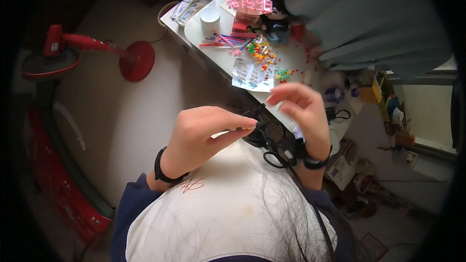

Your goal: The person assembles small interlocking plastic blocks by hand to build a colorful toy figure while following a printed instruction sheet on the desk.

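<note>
In front of my chest, my left hand [204,133] pinches thumb against fingertips. Something small may lie in that pinch, but it is too small to name. My right hand [305,116] is raised near the table edge, a little blurred, thumb and curled fingers apart with nothing visible between them. Beyond it a white printed sheet [253,75] lies on the white table [291,58]. Loose colourful beads [262,52] are heaped beside the sheet, and red ones are scattered to the right. Several thin coloured sticks [228,40] lie further back.
A white cylindrical container [210,18], an open pink-and-white box [248,2] and a dark-haired doll [276,22] stand at the back of the table. A red fan [137,61] stands on the floor at left. A grey-blue curtain [369,19] hangs at right.
</note>
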`<state>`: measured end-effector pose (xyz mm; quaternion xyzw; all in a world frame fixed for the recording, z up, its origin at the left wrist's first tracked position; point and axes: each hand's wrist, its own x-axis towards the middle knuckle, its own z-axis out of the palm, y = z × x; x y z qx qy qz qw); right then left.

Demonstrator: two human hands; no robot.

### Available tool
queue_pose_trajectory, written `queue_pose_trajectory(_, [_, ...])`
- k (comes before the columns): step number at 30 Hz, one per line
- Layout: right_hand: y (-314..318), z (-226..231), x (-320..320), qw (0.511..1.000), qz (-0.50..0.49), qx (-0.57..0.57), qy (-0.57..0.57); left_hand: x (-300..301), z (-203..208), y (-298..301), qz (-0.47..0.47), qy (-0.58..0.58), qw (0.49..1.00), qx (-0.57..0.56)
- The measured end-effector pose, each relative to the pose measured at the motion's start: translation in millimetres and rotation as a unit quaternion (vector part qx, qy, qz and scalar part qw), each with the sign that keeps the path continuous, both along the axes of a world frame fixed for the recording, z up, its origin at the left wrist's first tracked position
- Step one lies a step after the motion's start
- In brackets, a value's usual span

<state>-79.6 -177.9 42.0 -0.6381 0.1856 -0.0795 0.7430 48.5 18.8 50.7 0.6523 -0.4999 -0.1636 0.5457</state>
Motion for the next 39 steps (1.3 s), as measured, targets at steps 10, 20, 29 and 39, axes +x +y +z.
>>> queue_pose_trajectory(10, [-157,-241,51,0.904,-0.122,-0.328,0.244,-5,8,-26,0.103,0.233,0.962,0.101])
queue_pose_trajectory(20, [-167,-277,82,0.832,-0.128,-0.399,0.365,-25,-7,-22,0.215,0.265,0.935,0.098])
queue_pose_trajectory(29, [-161,-267,78,0.821,-0.097,-0.411,0.384,-27,-12,-35,0.222,0.285,0.926,0.11])
queue_pose_trajectory(39, [-166,-267,70,0.834,-0.08,-0.408,0.363,-31,-15,-45,0.224,0.285,0.927,0.1])
